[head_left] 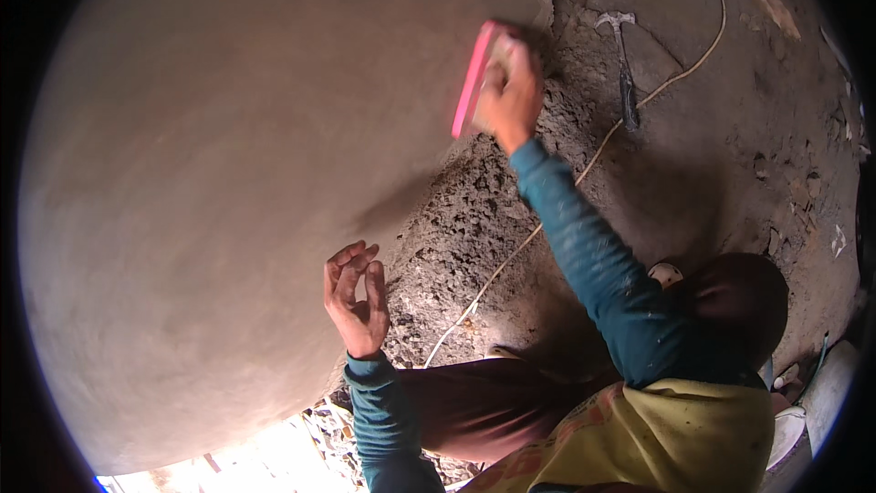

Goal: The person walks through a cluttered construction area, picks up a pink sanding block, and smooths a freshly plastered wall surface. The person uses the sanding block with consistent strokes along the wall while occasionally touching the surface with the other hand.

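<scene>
My right hand (509, 96) grips a pink-edged hand float (473, 82) against the smooth grey plastered wall (228, 128), close to its rough edge; motion blurs both hand and float. Lower down, my left hand (356, 297) is raised beside the plaster with its fingers bent and apart, holding nothing. A band of crumbly loose mortar (465, 210) lies along the foot of the wall between the two hands.
On the dirt floor (776, 173) at the right lie a hammer (623, 64) and a long pale cable (593, 157) running past my right arm. A pale round-edged object (787, 429) sits at the lower right, beside my bent legs. Bright light falls at the bottom left.
</scene>
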A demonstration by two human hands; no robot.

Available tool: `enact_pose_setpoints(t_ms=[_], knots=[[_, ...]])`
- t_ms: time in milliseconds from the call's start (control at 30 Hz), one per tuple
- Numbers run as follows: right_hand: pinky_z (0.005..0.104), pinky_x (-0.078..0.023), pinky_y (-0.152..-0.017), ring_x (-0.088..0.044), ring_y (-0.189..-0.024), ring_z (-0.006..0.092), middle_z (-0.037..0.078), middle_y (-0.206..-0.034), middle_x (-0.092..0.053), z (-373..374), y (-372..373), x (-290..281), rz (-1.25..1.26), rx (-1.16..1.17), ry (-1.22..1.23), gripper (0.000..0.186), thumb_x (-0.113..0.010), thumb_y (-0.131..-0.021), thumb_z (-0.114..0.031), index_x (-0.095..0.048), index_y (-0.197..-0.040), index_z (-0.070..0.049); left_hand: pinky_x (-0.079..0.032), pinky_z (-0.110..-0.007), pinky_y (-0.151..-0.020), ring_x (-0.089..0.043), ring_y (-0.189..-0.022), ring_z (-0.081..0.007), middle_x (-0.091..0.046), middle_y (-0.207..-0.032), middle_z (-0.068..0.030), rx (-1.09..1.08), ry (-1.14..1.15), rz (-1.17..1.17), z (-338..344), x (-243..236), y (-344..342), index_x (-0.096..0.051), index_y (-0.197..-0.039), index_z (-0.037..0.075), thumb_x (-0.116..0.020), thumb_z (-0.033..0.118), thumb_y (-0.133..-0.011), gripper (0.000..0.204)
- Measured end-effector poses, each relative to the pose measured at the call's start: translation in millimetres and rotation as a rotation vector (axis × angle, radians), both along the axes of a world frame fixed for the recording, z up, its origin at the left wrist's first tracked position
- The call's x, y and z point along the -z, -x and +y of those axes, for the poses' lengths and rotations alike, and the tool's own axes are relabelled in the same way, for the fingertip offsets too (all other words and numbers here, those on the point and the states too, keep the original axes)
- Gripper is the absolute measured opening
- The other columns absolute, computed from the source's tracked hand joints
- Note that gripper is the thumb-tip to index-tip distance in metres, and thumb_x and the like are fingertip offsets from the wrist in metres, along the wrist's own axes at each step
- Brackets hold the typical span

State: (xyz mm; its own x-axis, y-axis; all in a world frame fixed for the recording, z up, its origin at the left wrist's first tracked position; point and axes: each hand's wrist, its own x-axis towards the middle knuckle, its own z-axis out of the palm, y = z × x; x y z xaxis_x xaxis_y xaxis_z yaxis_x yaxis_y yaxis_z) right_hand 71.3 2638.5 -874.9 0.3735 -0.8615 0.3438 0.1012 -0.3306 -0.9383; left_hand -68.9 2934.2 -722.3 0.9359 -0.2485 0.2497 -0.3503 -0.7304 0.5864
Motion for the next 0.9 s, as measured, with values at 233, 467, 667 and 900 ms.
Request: enact_pose_setpoints(t_ms=[233,467,667,900], knots=[[0.0517,-0.057,-0.096,-0.066,-0.113,0.0436,0.022,-0.120,-0.065,-38,-15,-78,-0.040,-0.006,0.063,0.042,-0.059,-0.097,-0.011,-0.061,-0.139,-0.010,-0.061,-0.039,-0.095,-0.070,-0.114,-0.0270,-0.069,-0.125,-0.0157,0.094,-0.085,-0.015,13,1,-4,-0.079,-0.115,-0.003,-0.068,0.006,-0.103,0.018],[0.0512,-0.055,-0.102,-0.065,-0.117,0.0399,0.023,-0.130,-0.061,83,36,-4,-0.097,-0.150,0.051,0.051,-0.064,-0.096,-0.012,-0.056,-0.146,-0.004,-0.059,-0.037,-0.097,-0.070,-0.115,-0.0249,-0.069,-0.125,-0.0157,0.075,0.001,0.051,3,6,-4,-0.080,-0.113,-0.002,-0.070,0.001,-0.099,0.017],[0.0549,-0.052,-0.098,-0.062,-0.112,0.0459,0.027,-0.125,-0.062,8,-1,-50,0.041,0.007,-0.019,0.038,-0.059,-0.096,-0.016,-0.059,-0.133,-0.003,-0.058,-0.037,-0.097,-0.071,-0.111,-0.0248,-0.070,-0.125,-0.0154,0.084,0.022,0.106,16,6,-1,-0.080,-0.115,-0.003,-0.072,-0.001,-0.098,0.020],[0.0512,-0.056,-0.093,-0.063,-0.111,0.0443,0.025,-0.126,-0.056,132,45,-28,-0.125,-0.265,0.111,0.057,-0.059,-0.097,-0.013,-0.053,-0.153,-0.006,-0.058,-0.037,-0.097,-0.071,-0.112,-0.0259,-0.072,-0.122,-0.0142,0.091,0.018,0.071,8,11,-10,-0.080,-0.116,-0.001,-0.072,-0.001,-0.097,0.020]])
